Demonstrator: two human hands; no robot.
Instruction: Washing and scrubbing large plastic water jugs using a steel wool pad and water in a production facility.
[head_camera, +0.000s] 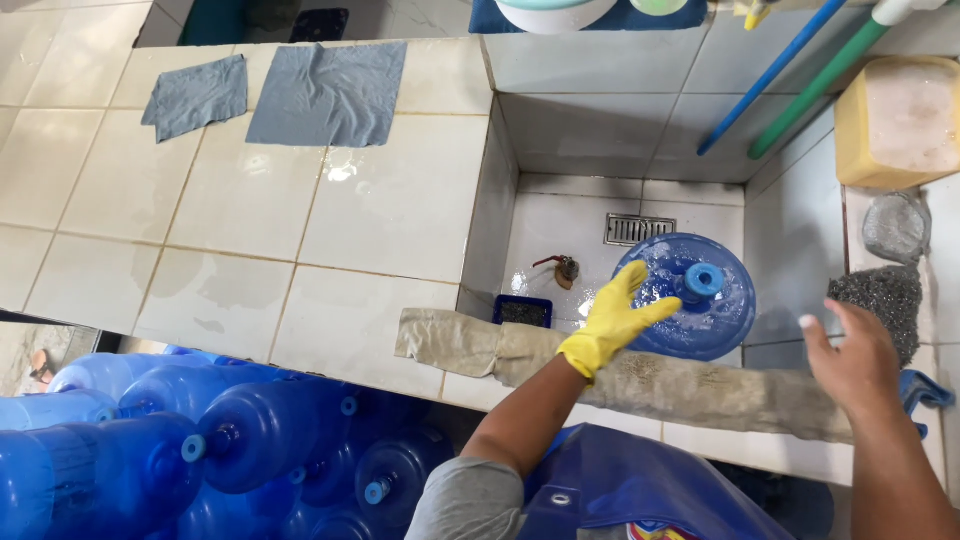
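Left hand (612, 318), in a yellow rubber glove, fingers spread, lay against the shoulder of the blue water jug (690, 296); no grip closed on it. Right hand (852, 358), bare and open, hovered just right of the jug, not touching. Jug stood neck-up in the tiled wash basin (560, 225), near the floor drain (638, 228). A worn beige cloth (690, 385) draped the basin's front rim. Two grey rags (330, 92) lay on the tiled table (230, 220). Stacked blue jugs (200, 440) lay below, left.
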